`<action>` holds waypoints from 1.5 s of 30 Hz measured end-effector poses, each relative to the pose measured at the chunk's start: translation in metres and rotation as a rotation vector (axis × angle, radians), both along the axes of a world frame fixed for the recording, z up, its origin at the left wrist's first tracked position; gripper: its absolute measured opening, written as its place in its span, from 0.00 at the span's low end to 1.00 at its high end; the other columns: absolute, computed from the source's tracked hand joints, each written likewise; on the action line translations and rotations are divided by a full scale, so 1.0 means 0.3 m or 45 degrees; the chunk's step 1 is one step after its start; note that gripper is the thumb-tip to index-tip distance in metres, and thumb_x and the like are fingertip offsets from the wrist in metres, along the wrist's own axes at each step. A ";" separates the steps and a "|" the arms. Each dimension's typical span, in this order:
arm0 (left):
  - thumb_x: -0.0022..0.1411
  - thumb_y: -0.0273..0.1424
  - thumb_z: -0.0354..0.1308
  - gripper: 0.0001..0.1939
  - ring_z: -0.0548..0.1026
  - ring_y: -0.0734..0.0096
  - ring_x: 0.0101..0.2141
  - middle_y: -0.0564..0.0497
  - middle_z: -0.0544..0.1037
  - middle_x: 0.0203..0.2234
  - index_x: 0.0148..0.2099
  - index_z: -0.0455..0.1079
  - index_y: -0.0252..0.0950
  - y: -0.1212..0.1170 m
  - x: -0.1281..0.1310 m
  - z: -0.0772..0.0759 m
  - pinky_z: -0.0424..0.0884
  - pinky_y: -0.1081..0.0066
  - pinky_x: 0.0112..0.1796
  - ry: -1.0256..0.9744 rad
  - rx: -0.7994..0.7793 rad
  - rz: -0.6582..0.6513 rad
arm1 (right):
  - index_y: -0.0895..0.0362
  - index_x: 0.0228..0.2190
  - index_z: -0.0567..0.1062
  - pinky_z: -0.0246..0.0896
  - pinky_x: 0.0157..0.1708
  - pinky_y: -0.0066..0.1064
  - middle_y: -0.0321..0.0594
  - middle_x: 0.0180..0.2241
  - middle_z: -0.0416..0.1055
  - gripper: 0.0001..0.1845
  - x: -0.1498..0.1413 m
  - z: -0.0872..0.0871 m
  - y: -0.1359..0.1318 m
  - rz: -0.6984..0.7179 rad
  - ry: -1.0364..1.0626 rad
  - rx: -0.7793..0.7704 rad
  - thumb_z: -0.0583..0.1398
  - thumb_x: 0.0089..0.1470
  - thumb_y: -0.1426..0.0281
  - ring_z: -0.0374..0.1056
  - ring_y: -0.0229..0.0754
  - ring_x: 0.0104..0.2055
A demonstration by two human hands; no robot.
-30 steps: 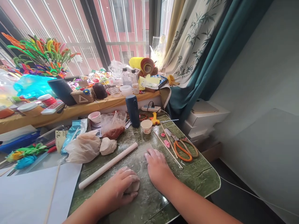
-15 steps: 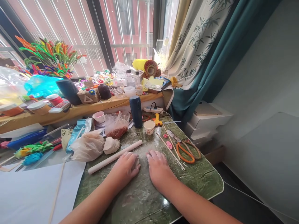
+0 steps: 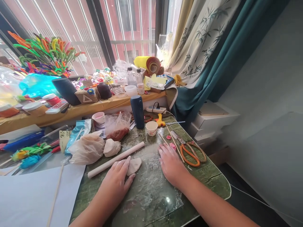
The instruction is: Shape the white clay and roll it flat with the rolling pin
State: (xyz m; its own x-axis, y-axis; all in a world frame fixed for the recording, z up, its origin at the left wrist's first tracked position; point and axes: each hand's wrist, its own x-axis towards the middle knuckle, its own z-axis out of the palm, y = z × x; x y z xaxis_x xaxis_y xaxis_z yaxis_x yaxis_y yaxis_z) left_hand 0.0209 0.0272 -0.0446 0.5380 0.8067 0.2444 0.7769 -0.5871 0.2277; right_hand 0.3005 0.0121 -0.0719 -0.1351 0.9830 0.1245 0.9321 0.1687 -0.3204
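A flat, rounded piece of white clay point(image 3: 134, 166) lies on a clear plastic sheet point(image 3: 151, 186) on the dark green table. My left hand point(image 3: 117, 175) rests beside it, fingers stretched out and thumb apart, with the index finger along the clay's left edge. Flat on the right part of the sheet is my right hand point(image 3: 171, 162), its fingers spread and nothing in them. Just beyond the left hand lies a white rolling pin point(image 3: 115, 160), at a slant. A lump of white clay point(image 3: 112, 148) sits behind the pin, beside a plastic bag point(image 3: 86, 148).
Orange-handled scissors point(image 3: 190, 154), thin sticks point(image 3: 175, 142) and pink scraps point(image 3: 172, 146) lie right of my right hand. Farther back stand a paper cup point(image 3: 151, 128), a dark blue bottle point(image 3: 137, 112) and a yellow glue gun point(image 3: 160, 120). White paper point(image 3: 40, 192) covers the left.
My hands have moved apart, the right one farther right toward the sticks. The left hand has slid back to the left, uncovering the flat clay piece.
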 end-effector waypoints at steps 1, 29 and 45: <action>0.67 0.39 0.57 0.25 0.75 0.42 0.54 0.37 0.77 0.54 0.62 0.67 0.34 0.003 -0.005 -0.004 0.71 0.42 0.55 -0.011 0.006 -0.001 | 0.65 0.64 0.64 0.36 0.71 0.49 0.50 0.68 0.57 0.28 0.000 -0.002 0.004 0.009 -0.022 -0.019 0.49 0.66 0.71 0.45 0.53 0.72; 0.53 0.20 0.65 0.33 0.72 0.57 0.55 0.47 0.73 0.54 0.60 0.68 0.45 0.100 0.183 0.073 0.70 0.58 0.57 -0.293 -0.610 -0.428 | 0.63 0.65 0.64 0.46 0.69 0.48 0.49 0.68 0.57 0.34 0.026 -0.028 0.025 0.099 0.082 -0.058 0.51 0.57 0.79 0.48 0.48 0.71; 0.52 0.17 0.56 0.25 0.77 0.66 0.40 0.51 0.77 0.40 0.51 0.71 0.42 -0.024 0.165 0.087 0.76 0.63 0.46 -0.789 -0.646 -0.208 | 0.51 0.62 0.67 0.53 0.66 0.49 0.45 0.65 0.63 0.29 -0.013 0.083 -0.071 0.334 0.987 -0.038 0.60 0.60 0.66 0.58 0.51 0.67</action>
State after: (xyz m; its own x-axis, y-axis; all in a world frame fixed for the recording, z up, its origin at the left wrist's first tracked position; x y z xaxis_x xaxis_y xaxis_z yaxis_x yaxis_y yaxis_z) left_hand 0.0703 0.0201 -0.0185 0.5453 0.8224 0.1622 0.3360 -0.3918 0.8565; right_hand 0.2967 -0.0093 -0.0470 -0.2476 0.9358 0.2510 0.3753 0.3315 -0.8656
